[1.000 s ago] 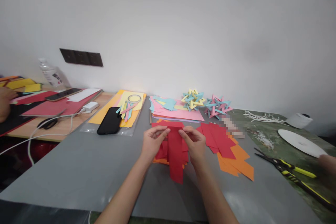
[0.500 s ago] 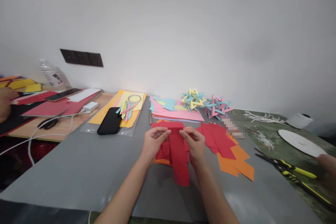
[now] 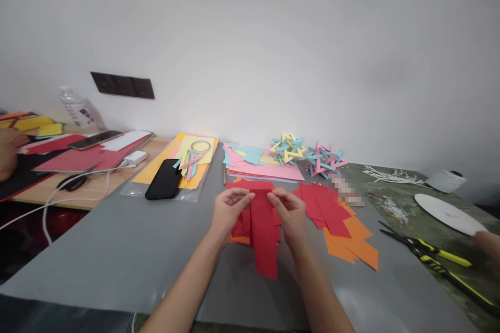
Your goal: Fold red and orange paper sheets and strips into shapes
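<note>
Both hands meet over the middle of the grey tabletop (image 3: 117, 250), a little in from its near edge. The left hand (image 3: 228, 213) pinches the top left corner of a red strip (image 3: 263, 231) between thumb and curled fingers; the right hand (image 3: 291, 213) pinches the top right corner the same way. The strip hangs lengthwise toward the near edge, its lower end free.

Under and behind the hands lies a red pile (image 3: 244, 221) on orange sheets. Just to the right, more red pieces (image 3: 326, 208) overlap orange pieces (image 3: 353, 242).

Toward the right edge, on a green mat (image 3: 398, 218), lie yellow-handled shears (image 3: 433, 257). Another person's hand (image 3: 488, 244) shows at the far right, near a white disc (image 3: 447, 213).

Left of the middle, a black phone (image 3: 164, 179) rests on a clear sleeve of yellow paper (image 3: 183, 153).

Along the far edge are pink sheets (image 3: 265, 166), with two woven paper stars (image 3: 287, 148) (image 3: 324, 158) beside them and white shreds (image 3: 385, 174) further right.

On the wooden desk (image 3: 94, 187) to the left lie red card (image 3: 74, 158), a second phone (image 3: 96, 139), a white cable (image 3: 74, 200) and a bottle (image 3: 76, 109); another hand (image 3: 8, 151) shows at its left edge.
</note>
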The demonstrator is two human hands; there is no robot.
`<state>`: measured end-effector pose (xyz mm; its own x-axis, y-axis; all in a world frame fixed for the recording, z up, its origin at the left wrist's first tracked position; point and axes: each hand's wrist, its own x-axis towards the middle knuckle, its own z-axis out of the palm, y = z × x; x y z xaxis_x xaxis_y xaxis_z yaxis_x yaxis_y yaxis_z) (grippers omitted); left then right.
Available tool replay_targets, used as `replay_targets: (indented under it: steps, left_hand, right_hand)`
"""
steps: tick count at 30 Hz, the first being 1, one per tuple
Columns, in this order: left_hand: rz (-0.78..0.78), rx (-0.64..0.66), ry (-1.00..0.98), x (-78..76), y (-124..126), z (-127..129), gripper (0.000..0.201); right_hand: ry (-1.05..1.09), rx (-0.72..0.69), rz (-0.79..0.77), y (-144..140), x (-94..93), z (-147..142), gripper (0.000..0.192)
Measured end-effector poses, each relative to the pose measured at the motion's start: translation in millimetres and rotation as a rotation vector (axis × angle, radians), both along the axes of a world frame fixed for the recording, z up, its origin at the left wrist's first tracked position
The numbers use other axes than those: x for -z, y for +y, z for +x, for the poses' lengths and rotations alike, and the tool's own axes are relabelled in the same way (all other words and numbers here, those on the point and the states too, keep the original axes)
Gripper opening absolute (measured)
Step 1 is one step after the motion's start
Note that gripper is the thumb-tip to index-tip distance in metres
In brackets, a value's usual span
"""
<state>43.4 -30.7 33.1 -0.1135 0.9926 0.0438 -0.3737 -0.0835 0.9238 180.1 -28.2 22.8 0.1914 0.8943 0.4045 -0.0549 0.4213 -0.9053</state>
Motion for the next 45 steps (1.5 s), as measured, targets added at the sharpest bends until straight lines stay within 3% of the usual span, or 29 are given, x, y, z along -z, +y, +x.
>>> replay_targets:
  steps: [10,16,22,28,40,45]
  left_hand:
    - [0.134,-0.032,0.073,2.5,1,1,0.020]
    - [0.089,-0.049,0.069,-0.7,1,1,0.019]
    - [0.059,0.033,0.087,-8.2,0,-1,0.018]
    - [0.103,0.050,0.144,-12.3,-1,-5,0.016]
    - [0.110,0.066,0.173,-9.9,1,-5,0.015]
    - [0.120,0.069,0.149,-9.7,2,-4,0.014]
  right_hand:
    - [-0.008,0.086,0.041,0,-1.6,-3,0.012]
    - [-0.053,0.016,0.042,-2,-4.8,-2,0.019]
    - [-0.235,-0.068,0.079,-10,-16.0,1,0.026]
    - [-0.330,-0.052,0.165,-12,-23.2,6,0.018]
    - [-0.249,0.027,0.095,-9,-18.4,8,0.013]
    - [-0.126,0.002,0.064,-6,-15.1,9,0.027]
